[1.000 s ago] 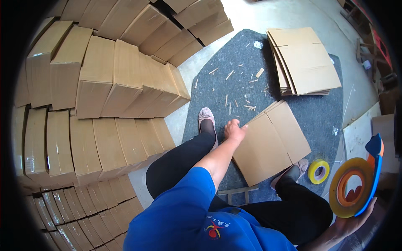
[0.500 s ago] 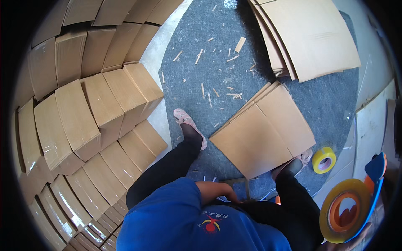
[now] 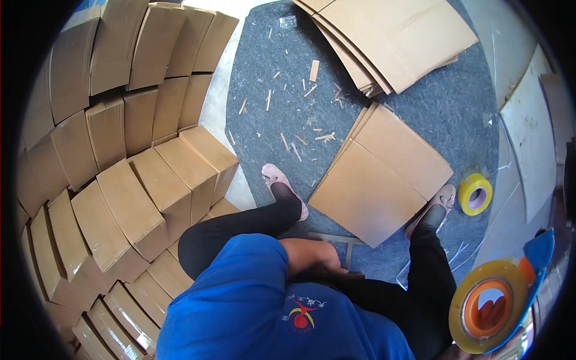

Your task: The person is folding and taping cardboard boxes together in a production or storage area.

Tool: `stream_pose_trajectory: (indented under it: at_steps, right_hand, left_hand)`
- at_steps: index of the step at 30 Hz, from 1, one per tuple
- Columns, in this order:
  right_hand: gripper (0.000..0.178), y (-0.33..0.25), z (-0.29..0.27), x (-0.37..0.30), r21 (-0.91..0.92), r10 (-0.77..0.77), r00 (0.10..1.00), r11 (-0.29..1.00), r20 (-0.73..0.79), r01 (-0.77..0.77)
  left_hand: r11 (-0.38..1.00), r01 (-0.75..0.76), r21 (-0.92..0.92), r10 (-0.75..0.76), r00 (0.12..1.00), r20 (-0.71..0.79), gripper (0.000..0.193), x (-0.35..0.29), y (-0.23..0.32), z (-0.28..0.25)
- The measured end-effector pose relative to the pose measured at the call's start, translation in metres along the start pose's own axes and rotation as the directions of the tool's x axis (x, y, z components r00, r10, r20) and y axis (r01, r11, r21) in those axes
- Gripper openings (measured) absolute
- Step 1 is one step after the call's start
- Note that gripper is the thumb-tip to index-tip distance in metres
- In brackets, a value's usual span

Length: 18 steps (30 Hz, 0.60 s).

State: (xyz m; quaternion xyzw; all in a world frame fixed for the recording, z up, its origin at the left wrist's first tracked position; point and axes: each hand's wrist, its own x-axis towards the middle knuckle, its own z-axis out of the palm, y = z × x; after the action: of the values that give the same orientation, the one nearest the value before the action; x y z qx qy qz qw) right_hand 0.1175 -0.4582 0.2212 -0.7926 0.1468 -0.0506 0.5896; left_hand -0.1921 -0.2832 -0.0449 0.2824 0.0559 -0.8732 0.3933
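Note:
At the lower right edge, my right hand [image 3: 509, 350] is closed on a blue tape dispenser [image 3: 539, 255], which carries a large roll of yellowish clear tape [image 3: 461, 309] on an orange hub. Most of that hand is hidden behind the roll. My left hand [image 3: 332, 259] lies low over my lap, the forearm bent inward; its fingers are largely out of sight, close to a small brown edge [image 3: 354, 276]. Between my feet rests a small stack of flat cardboard sheets [image 3: 381, 174], its right corner beside my right shoe.
Closed cardboard boxes [image 3: 120, 198] are piled in rows on the left. A larger stack of flat cardboard [image 3: 402, 36] lies at the far right on the grey mat [image 3: 264, 120], with cardboard scraps around. A yellow tape roll [image 3: 475, 194] lies right of my right foot.
The view has shifted, showing more of the box pile. My left forearm is slightly straighter across my lap. The tape dispenser stays in my right hand, slightly lower.

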Motion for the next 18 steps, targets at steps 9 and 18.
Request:
stream_pose_trajectory:
  at_steps: [9, 18]
  right_hand:
    - [0.081, -0.014, -0.071, -0.084, 0.114, -0.164, 0.974, 0.977, -0.155, 0.183]
    - [0.044, -0.018, -0.028, -0.064, 0.417, 0.167, 0.845, 0.811, 0.509, -0.411]
  left_hand:
    - [0.949, 0.179, 0.260, 0.030, 0.768, -0.640, 0.070, -0.188, -0.024, -0.095]
    - [0.862, -0.505, -0.051, -0.217, -0.275, -0.937, 0.057, -0.265, -0.278, -0.098]
